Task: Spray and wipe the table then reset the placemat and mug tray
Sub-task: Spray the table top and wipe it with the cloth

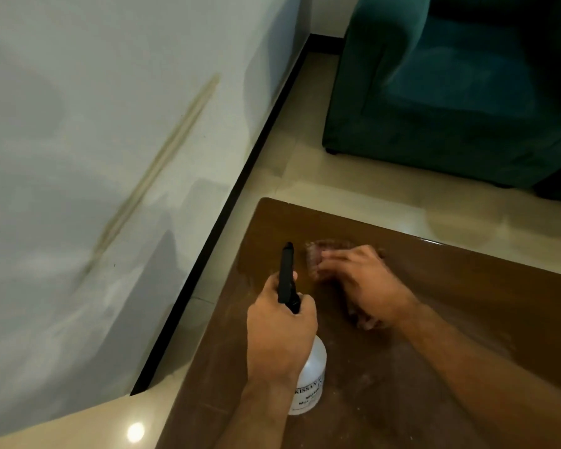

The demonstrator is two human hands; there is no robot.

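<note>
Brown bench point(467, 319): my left hand point(280, 335) grips the sprayer point(308, 377) upright, nozzle aimed ahead; my right hand point(366, 283) presses the cloth point(318, 251) flat to wipe.

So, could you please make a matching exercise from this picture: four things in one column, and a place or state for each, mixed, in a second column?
Things:
1. spray bottle
2. cloth
3. sofa
4. table

Places or states:
a. brown, shiny wooden top
b. under the right hand, on the table
c. on the floor beyond the table
d. gripped at its neck by the left hand

Pairs: 1-d, 2-b, 3-c, 4-a
</note>
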